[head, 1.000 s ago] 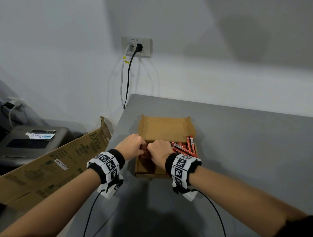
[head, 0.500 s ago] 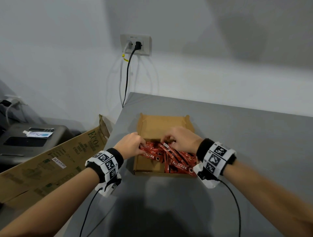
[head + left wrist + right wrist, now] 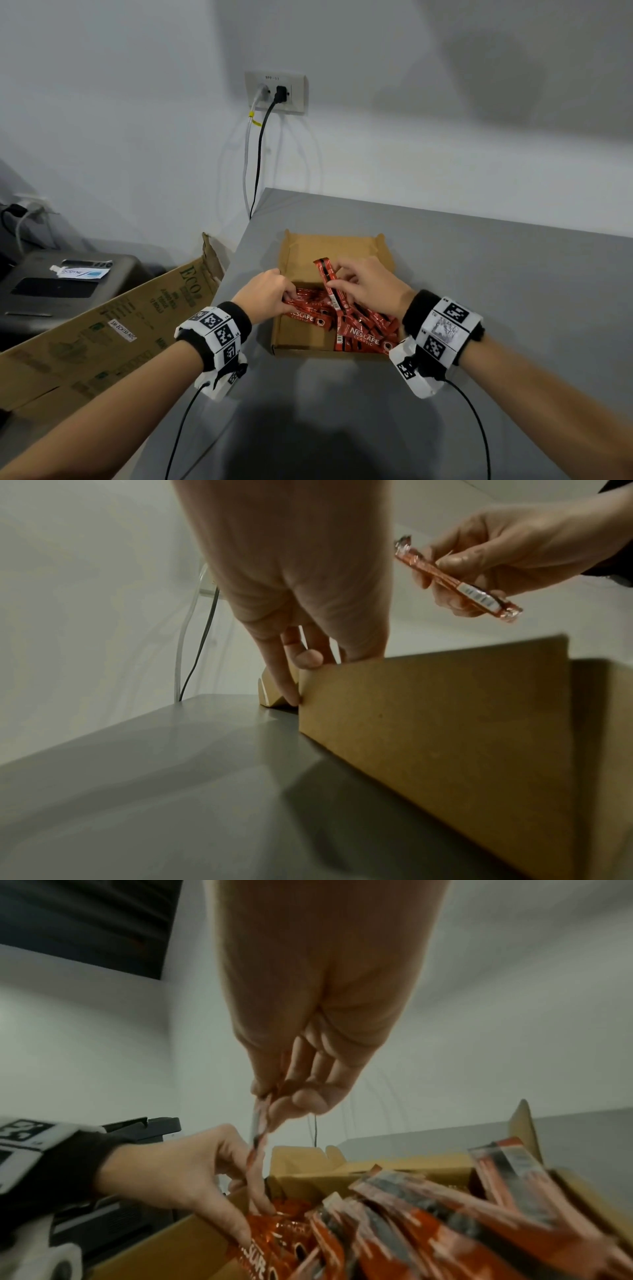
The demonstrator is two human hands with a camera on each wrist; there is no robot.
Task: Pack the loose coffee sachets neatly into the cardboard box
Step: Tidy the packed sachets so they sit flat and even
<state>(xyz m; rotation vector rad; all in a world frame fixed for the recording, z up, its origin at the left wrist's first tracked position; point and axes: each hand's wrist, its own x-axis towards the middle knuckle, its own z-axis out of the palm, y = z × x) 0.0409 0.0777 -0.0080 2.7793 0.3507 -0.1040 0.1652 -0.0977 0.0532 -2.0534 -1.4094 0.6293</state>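
Right hand (image 3: 368, 289) fingers (image 3: 337, 284) pinched one raised sachet (image 3: 330, 286); left hand (image 3: 265, 298) fingers curled into loose sachets (image 3: 363, 334) jumbled at 6 o'clock inside cardboard box (image 3: 334, 250) on table (image 3: 496, 274). Best laid flat, parallel, toward empty 12 o'clock end.

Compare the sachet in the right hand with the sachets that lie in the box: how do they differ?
The held sachet is lifted and pinched by the right hand; the sachets in the box lie loose in the cardboard box, the left hand touching some. The held sachet is one alone and tilts up; the others lie flat, jumbled and overlapping. All are narrow red sticks.
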